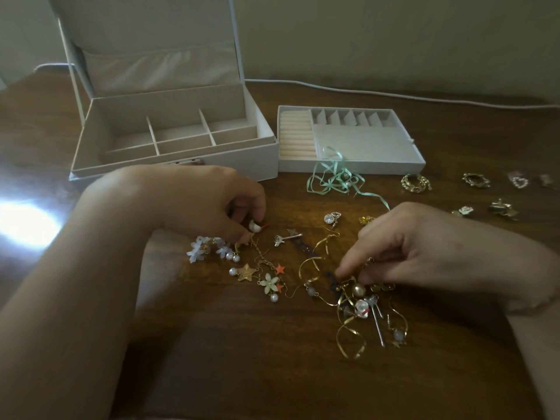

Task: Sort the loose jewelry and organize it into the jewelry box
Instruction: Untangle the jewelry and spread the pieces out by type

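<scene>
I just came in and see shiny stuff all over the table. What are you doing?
A person is sorting loose jewelry on a wooden table. The left hand pinches a small white piece, while the right hand picks at a tangled pile of gold earrings. The jewelry box stands open, its compartments bare, with the ring tray beside it. A few gold rings already lie apart at the right.

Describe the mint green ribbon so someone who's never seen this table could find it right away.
Start at the open white jewelry box, then move right to the removable tray beside it on the wooden table. The mint green ribbon lies tangled against the tray's front edge. It is the only soft, pale green thing among gold and pearl pieces.
</scene>
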### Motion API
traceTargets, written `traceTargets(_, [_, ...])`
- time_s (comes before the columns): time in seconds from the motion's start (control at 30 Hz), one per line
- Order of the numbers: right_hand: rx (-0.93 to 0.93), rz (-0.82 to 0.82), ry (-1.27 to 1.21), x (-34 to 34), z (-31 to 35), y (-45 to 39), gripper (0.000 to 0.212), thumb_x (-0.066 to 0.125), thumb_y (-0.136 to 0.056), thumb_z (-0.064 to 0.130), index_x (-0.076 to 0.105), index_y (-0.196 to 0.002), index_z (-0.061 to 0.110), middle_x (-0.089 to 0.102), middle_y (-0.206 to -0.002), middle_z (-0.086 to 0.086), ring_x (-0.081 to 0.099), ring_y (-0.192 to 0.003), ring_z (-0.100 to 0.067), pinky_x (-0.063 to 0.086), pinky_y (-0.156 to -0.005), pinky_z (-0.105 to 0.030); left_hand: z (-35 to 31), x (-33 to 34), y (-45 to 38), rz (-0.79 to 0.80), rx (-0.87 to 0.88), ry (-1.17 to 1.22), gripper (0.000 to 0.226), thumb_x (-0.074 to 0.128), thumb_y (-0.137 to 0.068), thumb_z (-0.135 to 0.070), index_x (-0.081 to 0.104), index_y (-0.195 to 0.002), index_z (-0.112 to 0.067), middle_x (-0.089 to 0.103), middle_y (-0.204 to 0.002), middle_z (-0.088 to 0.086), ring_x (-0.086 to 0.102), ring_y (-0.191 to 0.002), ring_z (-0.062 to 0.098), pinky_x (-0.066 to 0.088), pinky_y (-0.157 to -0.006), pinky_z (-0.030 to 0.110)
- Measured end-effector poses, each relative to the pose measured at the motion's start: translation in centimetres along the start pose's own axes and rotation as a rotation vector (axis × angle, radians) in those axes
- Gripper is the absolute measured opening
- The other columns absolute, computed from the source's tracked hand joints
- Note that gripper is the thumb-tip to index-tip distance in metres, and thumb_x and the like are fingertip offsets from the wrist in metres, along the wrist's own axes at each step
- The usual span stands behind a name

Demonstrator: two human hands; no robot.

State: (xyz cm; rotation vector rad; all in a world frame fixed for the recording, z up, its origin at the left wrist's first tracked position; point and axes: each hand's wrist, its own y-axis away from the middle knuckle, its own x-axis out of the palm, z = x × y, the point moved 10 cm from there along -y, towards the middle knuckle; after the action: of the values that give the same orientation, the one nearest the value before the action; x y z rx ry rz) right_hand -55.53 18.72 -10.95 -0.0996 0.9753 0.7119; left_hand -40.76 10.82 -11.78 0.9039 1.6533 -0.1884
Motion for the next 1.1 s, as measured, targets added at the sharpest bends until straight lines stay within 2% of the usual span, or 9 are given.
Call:
traceTargets(0.1, [-0.001,-0.013,0.097,0.1,-0.1,-0.3,0.021,0.074,-0.084,0.026,0.074,-0.094,0.044,0.063,-0.084,0.036,0.062,-0.084,0.009,0.045,-0.067,-0.011,0.0,0.0,0.0,0.001,0.003,0.003,0.024,0.073,-0.086,-0.037,0.06,-0.105,-0.041,0.061,-0.086,-0.012,0.055,-0.072,-0.008,0.042,-0.059,0.014])
traceTargets(0.23, [0.026,-0.076,0.115,-0.6,-0.9,-0.2,0.011,0.072,-0.084,0.038,0.07,-0.093,0.045,0.065,-0.076,0.011,0.06,-0.072,-0.01,0.046,-0.061,-0.025,0.0,0.0,0.0,0.004,0.002,0.005,0.023,0.073,-0.086,-0.039,0.06,-0.105,-0.042,0.061,-0.087,-0.012,0.057,-0.075,-0.005,0.043,-0.06,0.015])
traceTargets(0.4, [0.03,-0.016,0.041,-0.3,-0.8,0.2,0.023,0.073,-0.084,0.032,0.067,-0.102,0.045,0.057,-0.068,0.017,0.053,-0.061,-0.007,0.043,-0.058,-0.018,0.0,0.0,0.0,0.007,0.008,0.021,0.023,0.073,-0.086,-0.037,0.06,-0.105,-0.041,0.061,-0.086,-0.012,0.056,-0.075,-0.007,0.045,-0.061,0.012])
traceTargets(0.57, [0.047,-0.023,0.107,-0.1,-0.8,0.0,0.024,0.074,-0.082,0.035,0.068,-0.103,0.045,0.055,-0.07,0.02,0.054,-0.065,-0.006,0.041,-0.061,-0.016,0.0,0.1,0.0,0.011,0.008,0.034,0.024,0.073,-0.086,-0.036,0.06,-0.106,-0.04,0.061,-0.086,-0.011,0.055,-0.074,-0.009,0.045,-0.064,0.01])
traceTargets(0.7, [0.046,-0.099,0.174,-0.8,-0.8,-0.2,0.018,0.073,-0.081,0.042,0.067,-0.098,0.045,0.056,-0.071,0.022,0.054,-0.066,-0.005,0.036,-0.058,-0.015,0.1,0.0,0.0,0.008,0.008,0.029,0.024,0.074,-0.085,-0.037,0.06,-0.105,-0.041,0.062,-0.085,-0.011,0.057,-0.073,-0.007,0.045,-0.06,0.013])
traceTargets(0.8, [0.04,-0.153,0.206,-1.1,-0.6,-0.3,0.023,0.071,-0.082,0.043,0.065,-0.103,0.046,0.054,-0.072,0.023,0.051,-0.065,-0.007,0.035,-0.057,-0.017,0.0,0.0,0.0,0.011,0.008,0.024,0.024,0.073,-0.085,-0.038,0.06,-0.105,-0.042,0.062,-0.086,-0.011,0.057,-0.074,-0.006,0.044,-0.06,0.015])
traceTargets(0.9, [0.038,-0.159,0.264,-1.0,-0.5,-0.5,0.027,0.069,-0.082,0.047,0.063,-0.108,0.048,0.052,-0.081,0.031,0.052,-0.073,-0.002,0.031,-0.056,-0.017,0.0,0.1,0.1,0.015,0.003,0.019,0.024,0.073,-0.086,-0.038,0.06,-0.106,-0.041,0.062,-0.086,-0.011,0.056,-0.074,-0.007,0.044,-0.06,0.014])
traceTargets(1.0, [0.045,-0.177,0.273,-1.3,-0.7,-0.4,0.023,0.069,-0.081,0.048,0.065,-0.103,0.045,0.053,-0.083,0.034,0.053,-0.075,0.001,0.029,-0.056,-0.017,0.0,0.1,0.1,0.016,0.0,0.016,0.025,0.073,-0.086,-0.037,0.059,-0.107,-0.041,0.062,-0.087,-0.011,0.056,-0.074,-0.008,0.043,-0.059,0.014])
traceTargets(1.1, [0.035,-0.186,0.194,-1.8,-1.0,0.1,0.013,0.073,-0.081,0.04,0.069,-0.093,0.042,0.057,-0.077,0.026,0.055,-0.072,-0.001,0.035,-0.055,-0.014,0.1,0.1,0.1,0.017,-0.002,0.013,0.024,0.072,-0.087,-0.037,0.059,-0.107,-0.042,0.061,-0.086,-0.012,0.055,-0.074,-0.009,0.041,-0.059,0.013])
